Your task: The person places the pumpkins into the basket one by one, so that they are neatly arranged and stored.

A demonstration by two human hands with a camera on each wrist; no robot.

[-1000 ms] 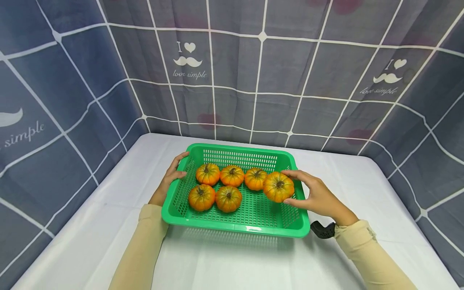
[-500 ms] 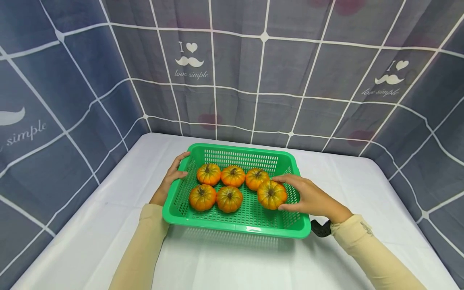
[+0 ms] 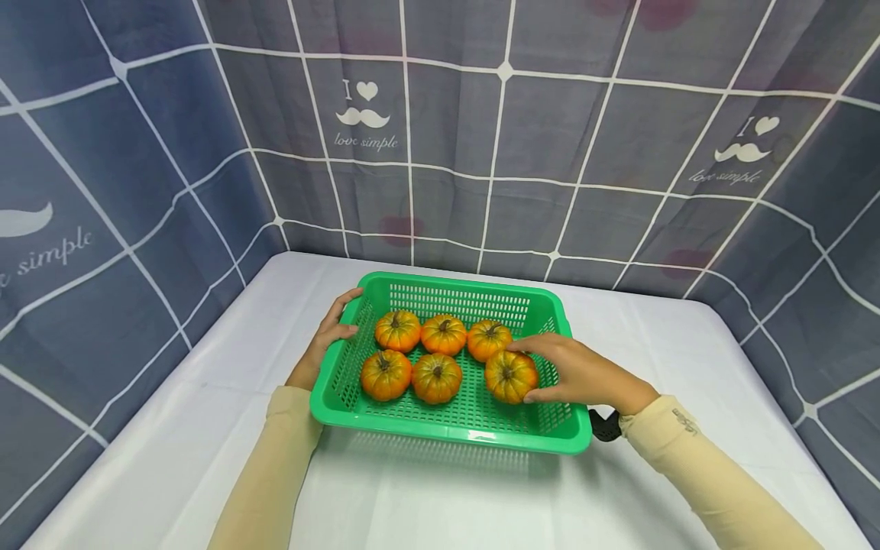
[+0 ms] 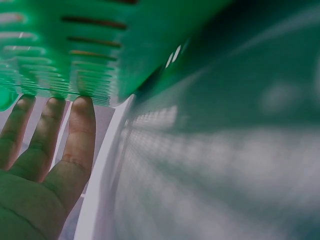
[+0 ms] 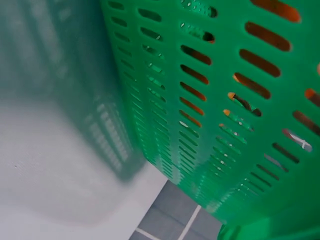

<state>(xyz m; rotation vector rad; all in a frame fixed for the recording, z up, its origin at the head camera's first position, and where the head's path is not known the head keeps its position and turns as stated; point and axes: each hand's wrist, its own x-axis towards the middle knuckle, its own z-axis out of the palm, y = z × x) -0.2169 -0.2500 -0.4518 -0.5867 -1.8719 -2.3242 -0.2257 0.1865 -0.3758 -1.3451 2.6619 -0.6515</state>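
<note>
A green plastic basket stands on the white table and holds several small orange pumpkins. My left hand grips the basket's left rim, thumb over the edge. Seen in the left wrist view, fingers of that hand touch the basket's slotted wall from outside. Inside the basket's right part, my right hand holds a pumpkin between thumb and fingers. Just behind it sits another pumpkin. Only the basket's outer wall fills the right wrist view; it hides the right hand.
Around the basket lies a white tabletop. A grey checked curtain hangs behind and along both sides. Left of the held pumpkin are a front pumpkin and a back one. A black wrist device is under the right wrist.
My right hand has moved left and toward the front with its pumpkin, lowering it into the front row of the basket. The left hand keeps its place on the rim.
</note>
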